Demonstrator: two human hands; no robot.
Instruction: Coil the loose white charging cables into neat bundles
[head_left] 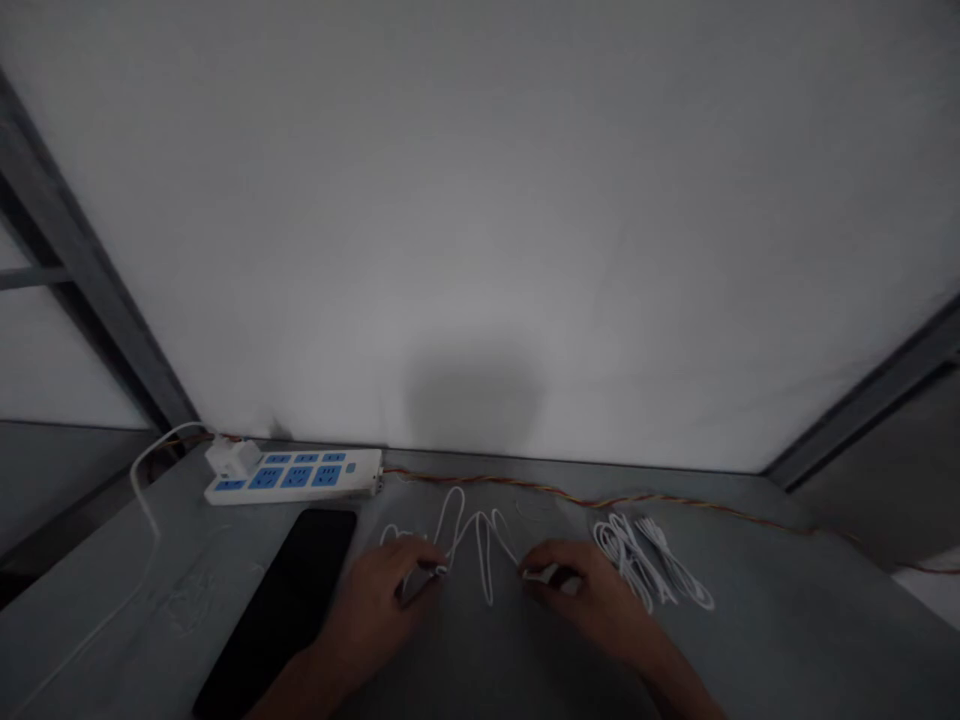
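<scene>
L hand point(371, 615) fingers closed on end of white cable point(480, 545), R hand point(592, 600) fingers gripping its plug point(541, 574). Coiled cables point(652, 565) lay right, phone point(274, 610) left, power strip point(292, 476) far.

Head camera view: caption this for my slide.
Left hand and right hand hold a white cable on a grey table beside a power strip and black phone.

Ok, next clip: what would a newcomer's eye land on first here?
Probably the left hand and right hand at the front of the grey table, pinching a looping white cable strung between them. Behind them at the far edge, the white power strip with blue sockets stands out, a black phone lies at front left, and a bundle of white cables lies right of the right hand.
</scene>
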